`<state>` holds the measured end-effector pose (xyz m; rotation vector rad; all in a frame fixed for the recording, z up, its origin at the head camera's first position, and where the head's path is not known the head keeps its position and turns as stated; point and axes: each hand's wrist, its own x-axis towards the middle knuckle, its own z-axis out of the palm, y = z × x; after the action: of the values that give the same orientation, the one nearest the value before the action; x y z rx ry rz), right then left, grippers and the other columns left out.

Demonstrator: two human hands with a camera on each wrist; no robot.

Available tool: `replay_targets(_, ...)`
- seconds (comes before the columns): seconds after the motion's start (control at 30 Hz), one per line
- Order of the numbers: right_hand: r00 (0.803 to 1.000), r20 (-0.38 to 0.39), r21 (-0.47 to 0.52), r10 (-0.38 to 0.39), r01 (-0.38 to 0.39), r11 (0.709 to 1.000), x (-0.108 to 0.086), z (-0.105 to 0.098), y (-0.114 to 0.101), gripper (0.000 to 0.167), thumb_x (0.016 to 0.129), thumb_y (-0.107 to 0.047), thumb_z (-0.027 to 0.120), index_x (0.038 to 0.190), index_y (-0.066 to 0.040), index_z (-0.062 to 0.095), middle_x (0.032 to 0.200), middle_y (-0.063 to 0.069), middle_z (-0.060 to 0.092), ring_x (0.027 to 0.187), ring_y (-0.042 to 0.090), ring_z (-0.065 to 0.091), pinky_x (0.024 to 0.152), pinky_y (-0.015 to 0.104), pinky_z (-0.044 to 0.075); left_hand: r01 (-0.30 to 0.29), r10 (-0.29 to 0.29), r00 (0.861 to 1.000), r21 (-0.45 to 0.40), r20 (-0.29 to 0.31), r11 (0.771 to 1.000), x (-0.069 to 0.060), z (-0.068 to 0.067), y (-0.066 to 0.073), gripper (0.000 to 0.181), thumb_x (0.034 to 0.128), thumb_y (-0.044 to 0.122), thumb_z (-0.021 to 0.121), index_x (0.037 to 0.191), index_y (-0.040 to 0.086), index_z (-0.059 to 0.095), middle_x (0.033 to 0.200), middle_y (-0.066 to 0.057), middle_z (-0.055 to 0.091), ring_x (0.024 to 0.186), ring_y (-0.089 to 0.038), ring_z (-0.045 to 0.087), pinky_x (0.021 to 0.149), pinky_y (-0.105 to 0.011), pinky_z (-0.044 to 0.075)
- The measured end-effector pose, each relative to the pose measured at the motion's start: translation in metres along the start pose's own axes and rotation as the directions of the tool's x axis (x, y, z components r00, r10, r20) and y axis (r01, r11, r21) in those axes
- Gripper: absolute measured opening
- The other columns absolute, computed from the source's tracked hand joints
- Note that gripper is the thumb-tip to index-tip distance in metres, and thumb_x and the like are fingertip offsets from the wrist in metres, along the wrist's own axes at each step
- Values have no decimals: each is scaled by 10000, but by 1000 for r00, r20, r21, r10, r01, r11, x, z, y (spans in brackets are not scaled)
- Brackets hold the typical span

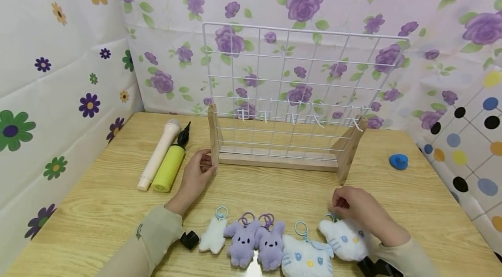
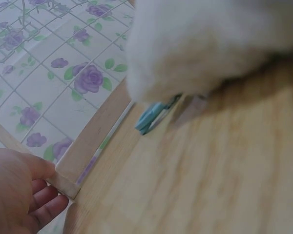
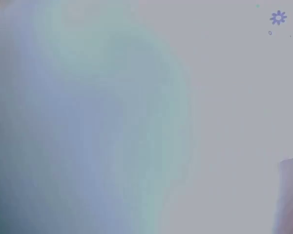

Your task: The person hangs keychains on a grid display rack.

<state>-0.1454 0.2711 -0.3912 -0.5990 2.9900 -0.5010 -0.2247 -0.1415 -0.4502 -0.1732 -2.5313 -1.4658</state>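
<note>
A white wire grid rack (image 1: 290, 72) stands in a wooden base (image 1: 274, 161), with several white hooks (image 1: 292, 118) on a lower bar. My left hand (image 1: 196, 174) grips the base's left leg, thumb and fingers at its edge; the left wrist view shows this hand (image 2: 24, 190) at the wood's corner. By the right plush cat keychain (image 1: 345, 240), my right hand (image 1: 361, 207) hovers with bent fingers beside its blue ring; whether they pinch it is hidden. Left of it lie another plush cat (image 1: 307, 259), two purple plush rabbits (image 1: 242, 244) and a small white plush (image 1: 213, 234).
At the left lie a yellow-green hand pump (image 1: 169, 168) and a pale tube-shaped pump (image 1: 160, 155). A small blue toy (image 1: 398, 161) sits at the right of the wooden table (image 1: 98, 207). Flowered cloth (image 1: 168, 37) hangs behind. Close blurred pale blue fills the right wrist view.
</note>
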Motion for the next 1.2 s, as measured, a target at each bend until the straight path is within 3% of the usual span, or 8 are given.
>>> replay_targets(0.53,1000,-14,-3,-12,12,1000,-16,-43,-4,145,835,-77,715,806,-197,638,747,-112,571,644,-37,478,558,191,441,-46,46,999,17,-19,999,1,-1,-2,458,874,0,662,1298,-26,490,1084,-191,603,949,-280,621,777,-281,549)
replay_targets(0.7,997,-55,-40,-52,50,998,-24,-55,-6,149,833,-98,723,816,-221,641,756,-146,575,661,-58,488,567,190,447,-28,28,1000,22,-12,999,1,2,-3,471,871,-1,667,1304,-26,484,1096,-199,601,964,-293,619,799,-321,549)
replay_targets(0.97,994,-87,-24,-65,63,998,-30,-70,-8,152,831,-79,720,842,-217,658,774,-138,589,655,-63,480,554,184,448,-14,14,1000,17,-12,1000,0,2,-3,464,876,7,663,1304,-17,486,1092,-192,603,956,-287,622,768,-240,539)
replay_targets(1.2,979,-159,-54,-125,118,992,-30,-82,-6,186,807,-42,733,830,-206,649,758,-137,568,646,-70,457,542,180,439,-25,26,1000,26,-16,999,1,3,-3,463,874,1,664,1301,-26,486,1083,-195,603,950,-289,623,764,-233,541)
